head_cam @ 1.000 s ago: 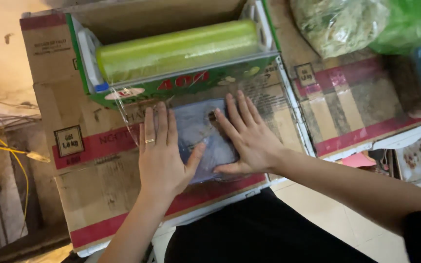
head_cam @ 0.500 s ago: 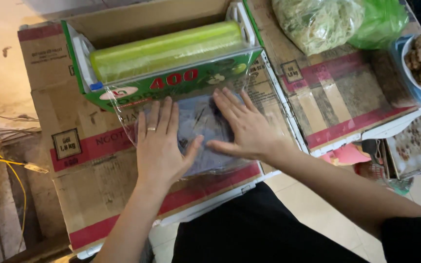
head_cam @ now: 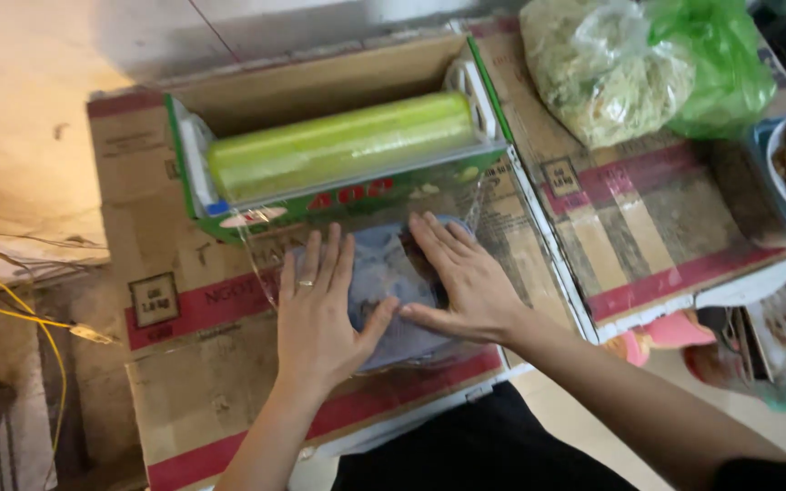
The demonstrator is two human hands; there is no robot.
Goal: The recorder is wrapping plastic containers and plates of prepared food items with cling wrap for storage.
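Film [head_cam: 466, 205] from the roll [head_cam: 338, 145] already covers the tray [head_cam: 391, 273] on the cardboard [head_cam: 184, 391]. Left hand [head_cam: 320, 314] and right hand [head_cam: 461, 282] press flat on it, fingers spread wide, gripping nothing. Cutting the film free looks left to do.

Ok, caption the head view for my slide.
Left hand and right hand press cling film over a blue tray beside the dispenser.

A green-edged cling-film carton [head_cam: 320, 195] is sitting at the surface's far edge; clear and green bags [head_cam: 629, 68] are lying at its far right corner.
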